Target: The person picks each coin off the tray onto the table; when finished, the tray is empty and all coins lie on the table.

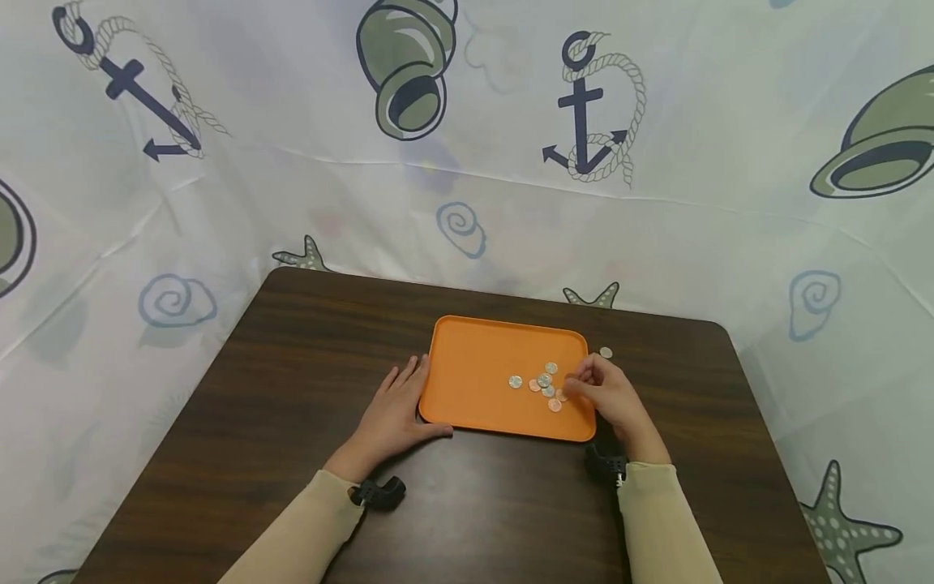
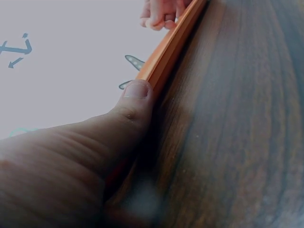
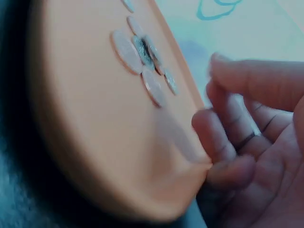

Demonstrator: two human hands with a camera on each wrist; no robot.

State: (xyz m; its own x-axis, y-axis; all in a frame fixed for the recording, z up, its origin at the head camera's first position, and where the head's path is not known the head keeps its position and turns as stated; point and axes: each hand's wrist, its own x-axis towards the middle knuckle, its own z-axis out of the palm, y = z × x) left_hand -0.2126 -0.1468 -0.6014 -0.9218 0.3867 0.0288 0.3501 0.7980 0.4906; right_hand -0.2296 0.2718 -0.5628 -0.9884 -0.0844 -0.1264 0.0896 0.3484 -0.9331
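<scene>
- Nearest the person, two cream sleeves run up from the bottom of the head view, each with a black wrist mount, over a dark wooden table.
- The left hand lies flat on the table with its fingers straight and slightly spread, pressed against the left edge of the orange tray. In the left wrist view the thumb sits against the tray's rim, bracing it rather than gripping it.
- The right hand is over the tray's right front corner, fingers curled inward with the tips drawn close together just beside the coins. In the right wrist view the curled fingers sit at the tray's edge. Whether a coin is pinched between them cannot be told; none shows there.
- The coins lie in a loose cluster on the right half of the tray, some touching or overlapping, one a little apart to the left.
- A single coin rests on the table just beyond the tray's right rim, past the right hand.
- Behind the table hangs a white cloth backdrop printed with anchors, shells and starfish.
- Judged from this, the step in hand looks like handling coins one at a time at the tray. The next move would call for a fine fingertip pinch on a thin flat coin while the left hand keeps the tray from sliding.
</scene>
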